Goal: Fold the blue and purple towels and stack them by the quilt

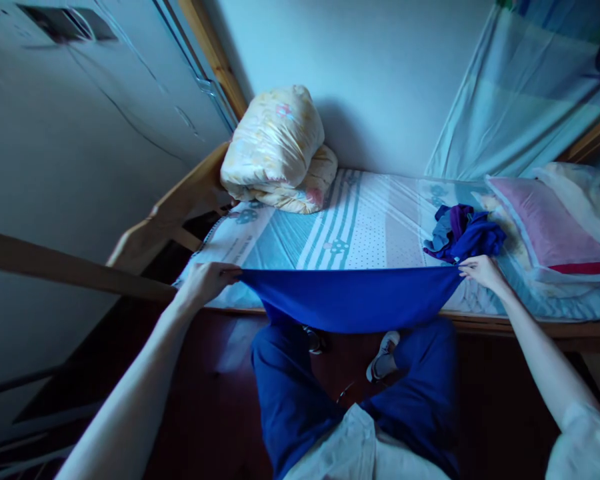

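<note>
I hold a blue garment (353, 298) stretched wide over the near edge of a bed. My left hand (207, 279) is closed on its left corner. My right hand (481, 270) pinches its right corner. The cloth sags between my hands and hangs over the wooden bed rail (500, 325). Just beyond my right hand, a crumpled pile of blue and purple clothes (463, 233) lies on the striped sheet (360, 223).
A folded pale quilt (280, 150) sits at the bed's far left end by the wooden frame (175, 207). A pink pillow (545, 230) lies at the right. A curtain (525, 93) hangs behind it. My legs and a white shoe (383, 357) are below.
</note>
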`<state>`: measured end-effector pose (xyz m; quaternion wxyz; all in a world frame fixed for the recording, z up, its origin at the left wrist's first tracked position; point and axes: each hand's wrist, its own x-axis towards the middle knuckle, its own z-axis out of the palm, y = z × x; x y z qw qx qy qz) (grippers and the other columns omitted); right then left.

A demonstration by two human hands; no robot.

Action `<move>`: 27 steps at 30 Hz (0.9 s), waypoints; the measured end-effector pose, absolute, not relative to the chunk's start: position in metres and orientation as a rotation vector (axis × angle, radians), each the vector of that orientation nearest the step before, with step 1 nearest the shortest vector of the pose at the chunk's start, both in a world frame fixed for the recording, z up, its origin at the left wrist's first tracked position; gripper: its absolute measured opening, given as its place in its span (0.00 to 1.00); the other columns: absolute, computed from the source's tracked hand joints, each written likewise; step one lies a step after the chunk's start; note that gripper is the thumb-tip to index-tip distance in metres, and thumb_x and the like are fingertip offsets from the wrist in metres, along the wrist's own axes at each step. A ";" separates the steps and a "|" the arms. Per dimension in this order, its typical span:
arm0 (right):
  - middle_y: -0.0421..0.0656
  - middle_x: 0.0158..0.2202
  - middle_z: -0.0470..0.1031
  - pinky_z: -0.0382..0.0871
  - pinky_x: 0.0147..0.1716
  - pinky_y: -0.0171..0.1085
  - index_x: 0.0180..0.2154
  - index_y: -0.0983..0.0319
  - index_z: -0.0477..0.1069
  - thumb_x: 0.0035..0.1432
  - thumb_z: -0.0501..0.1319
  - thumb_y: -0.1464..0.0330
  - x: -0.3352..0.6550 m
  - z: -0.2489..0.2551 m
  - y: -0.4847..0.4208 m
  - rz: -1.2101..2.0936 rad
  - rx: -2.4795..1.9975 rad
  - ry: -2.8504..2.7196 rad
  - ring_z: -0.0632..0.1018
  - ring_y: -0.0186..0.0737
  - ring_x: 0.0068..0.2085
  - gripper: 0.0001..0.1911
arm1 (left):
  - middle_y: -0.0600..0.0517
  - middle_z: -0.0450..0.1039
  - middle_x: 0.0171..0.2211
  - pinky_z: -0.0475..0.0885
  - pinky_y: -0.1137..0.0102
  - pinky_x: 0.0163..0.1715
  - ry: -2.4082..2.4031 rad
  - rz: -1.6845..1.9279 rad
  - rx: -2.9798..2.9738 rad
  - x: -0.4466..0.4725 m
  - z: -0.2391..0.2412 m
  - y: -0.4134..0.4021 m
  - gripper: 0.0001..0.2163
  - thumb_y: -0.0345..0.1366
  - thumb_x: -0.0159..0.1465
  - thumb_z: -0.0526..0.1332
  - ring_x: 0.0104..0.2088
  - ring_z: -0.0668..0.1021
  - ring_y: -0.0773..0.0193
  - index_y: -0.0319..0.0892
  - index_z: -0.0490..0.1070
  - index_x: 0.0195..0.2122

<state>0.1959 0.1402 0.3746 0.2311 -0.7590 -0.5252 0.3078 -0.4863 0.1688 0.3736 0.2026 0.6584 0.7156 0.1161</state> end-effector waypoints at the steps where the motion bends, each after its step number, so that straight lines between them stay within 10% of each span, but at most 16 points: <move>1: 0.50 0.26 0.82 0.79 0.28 0.37 0.33 0.67 0.80 0.55 0.69 0.69 0.191 0.373 0.151 0.766 -2.060 -1.464 0.84 0.44 0.28 0.06 | 0.54 0.80 0.22 0.78 0.70 0.37 2.026 0.374 1.904 -0.486 0.372 0.181 0.10 0.36 0.58 0.61 0.29 0.83 0.61 0.39 0.81 0.35; 11: 0.48 0.46 0.83 0.76 0.52 0.45 0.44 0.62 0.81 0.60 0.59 0.71 0.158 0.345 0.197 0.037 -1.547 -1.593 0.83 0.44 0.47 0.13 | 0.47 0.84 0.39 0.78 0.69 0.41 2.133 1.424 2.211 -0.496 0.353 0.241 0.14 0.38 0.67 0.57 0.37 0.83 0.64 0.38 0.82 0.39; 27: 0.47 0.44 0.84 0.76 0.53 0.39 0.40 0.61 0.82 0.56 0.54 0.80 0.125 0.152 0.166 0.542 -1.999 -1.846 0.84 0.41 0.45 0.20 | 0.47 0.84 0.38 0.78 0.61 0.48 2.004 0.101 1.982 -0.504 0.125 0.214 0.20 0.24 0.61 0.52 0.43 0.85 0.53 0.44 0.82 0.45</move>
